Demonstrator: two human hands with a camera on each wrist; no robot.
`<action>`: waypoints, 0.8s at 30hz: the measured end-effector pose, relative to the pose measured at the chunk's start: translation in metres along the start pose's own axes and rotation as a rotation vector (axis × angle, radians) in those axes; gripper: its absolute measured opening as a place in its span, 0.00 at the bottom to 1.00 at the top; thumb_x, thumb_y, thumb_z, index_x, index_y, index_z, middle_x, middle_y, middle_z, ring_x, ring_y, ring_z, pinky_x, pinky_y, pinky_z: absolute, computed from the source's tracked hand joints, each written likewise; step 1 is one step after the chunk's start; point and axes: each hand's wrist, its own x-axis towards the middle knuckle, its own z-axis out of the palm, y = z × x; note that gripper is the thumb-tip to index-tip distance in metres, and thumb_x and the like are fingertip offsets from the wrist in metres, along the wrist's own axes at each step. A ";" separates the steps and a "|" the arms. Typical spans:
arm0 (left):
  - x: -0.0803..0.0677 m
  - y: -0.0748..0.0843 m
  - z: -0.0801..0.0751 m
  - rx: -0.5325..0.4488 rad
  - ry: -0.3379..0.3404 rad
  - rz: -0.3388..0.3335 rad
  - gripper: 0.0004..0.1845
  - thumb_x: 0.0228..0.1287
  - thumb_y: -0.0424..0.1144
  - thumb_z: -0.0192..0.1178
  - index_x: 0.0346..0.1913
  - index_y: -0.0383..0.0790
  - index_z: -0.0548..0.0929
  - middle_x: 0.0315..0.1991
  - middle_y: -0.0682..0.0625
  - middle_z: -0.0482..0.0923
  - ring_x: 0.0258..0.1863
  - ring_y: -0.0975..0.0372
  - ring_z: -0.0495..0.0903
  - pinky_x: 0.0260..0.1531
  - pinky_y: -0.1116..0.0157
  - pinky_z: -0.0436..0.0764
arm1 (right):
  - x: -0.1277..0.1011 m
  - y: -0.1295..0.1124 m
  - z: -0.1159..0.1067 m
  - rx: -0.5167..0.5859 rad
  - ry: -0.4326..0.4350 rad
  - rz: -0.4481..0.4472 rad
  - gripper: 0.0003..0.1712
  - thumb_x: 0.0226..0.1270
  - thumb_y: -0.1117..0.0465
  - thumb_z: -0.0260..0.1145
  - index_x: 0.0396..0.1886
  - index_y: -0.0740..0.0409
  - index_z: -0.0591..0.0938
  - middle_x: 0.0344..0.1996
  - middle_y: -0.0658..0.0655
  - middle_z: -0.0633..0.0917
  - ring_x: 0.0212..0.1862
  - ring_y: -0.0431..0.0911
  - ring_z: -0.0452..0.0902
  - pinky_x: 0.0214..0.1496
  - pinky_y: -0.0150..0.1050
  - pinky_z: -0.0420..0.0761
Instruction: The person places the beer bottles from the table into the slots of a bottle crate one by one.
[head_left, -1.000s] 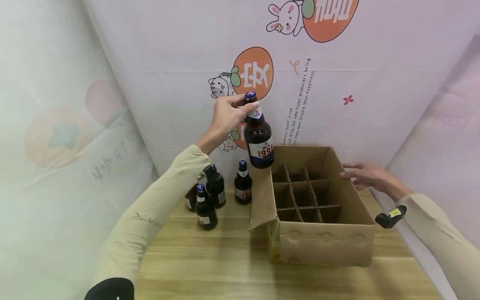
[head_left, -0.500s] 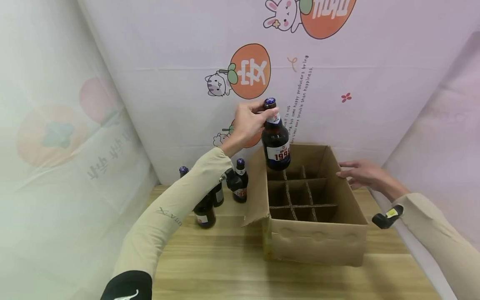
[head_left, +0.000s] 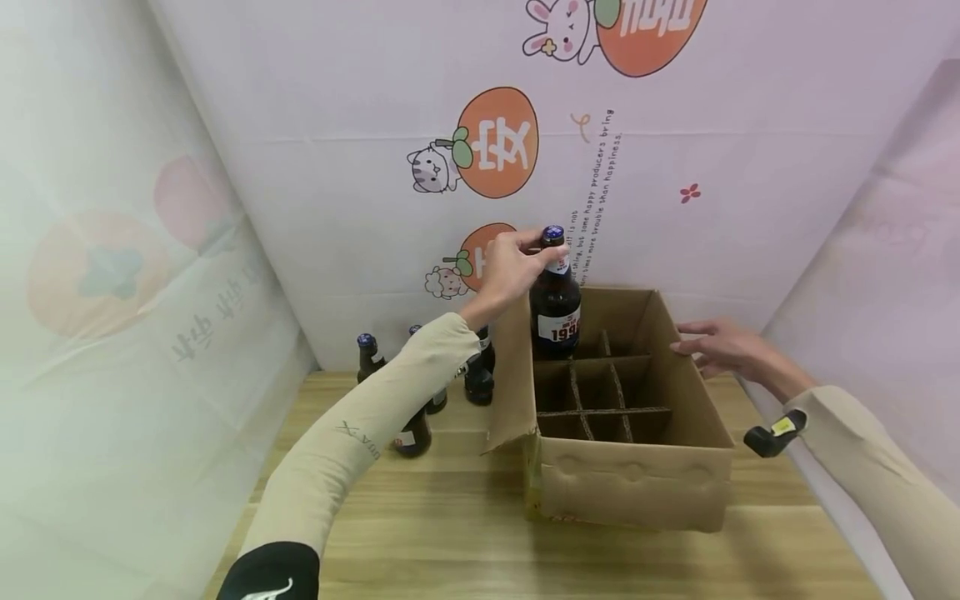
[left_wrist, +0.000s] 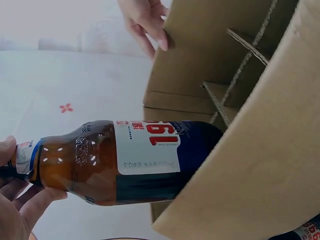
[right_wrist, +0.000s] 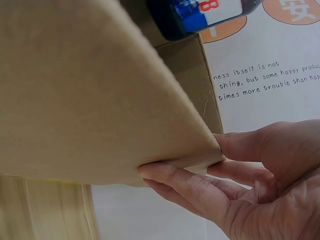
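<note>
1. Three more bottles (head_left: 417, 417) stand on the table (head_left: 420, 533) left of the cardboard box (head_left: 637, 487), partly hidden behind the left sleeve.
2. Left hand (head_left: 512, 268) pinches the neck of a brown beer bottle (head_left: 556, 300), its base lowered into the box's far-left cell.
3. Right hand (head_left: 722, 347), fingers straight, touches the box's far-right flap.
4. Cardboard dividers (head_left: 600, 400) split the box into cells, with the near ones open.

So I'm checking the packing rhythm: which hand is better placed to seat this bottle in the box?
Left. The left hand already grips the bottle by its neck, over the cardboard box's far-left cell. The right hand only touches the box's far right flap.
</note>
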 end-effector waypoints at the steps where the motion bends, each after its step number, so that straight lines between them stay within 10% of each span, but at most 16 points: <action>1: 0.000 -0.002 0.001 0.011 -0.003 0.009 0.18 0.60 0.48 0.69 0.52 0.46 0.87 0.46 0.51 0.88 0.40 0.67 0.86 0.38 0.70 0.85 | 0.000 0.000 0.000 -0.004 0.000 0.000 0.42 0.74 0.56 0.58 0.75 0.72 0.49 0.65 0.77 0.67 0.55 0.63 0.81 0.44 0.39 0.86; 24: 0.013 -0.038 0.027 0.181 -0.079 0.082 0.11 0.66 0.43 0.64 0.43 0.39 0.87 0.39 0.48 0.87 0.28 0.65 0.76 0.21 0.74 0.70 | 0.001 0.003 -0.002 -0.008 -0.012 0.018 0.43 0.74 0.54 0.58 0.76 0.70 0.47 0.67 0.78 0.63 0.60 0.70 0.74 0.48 0.41 0.86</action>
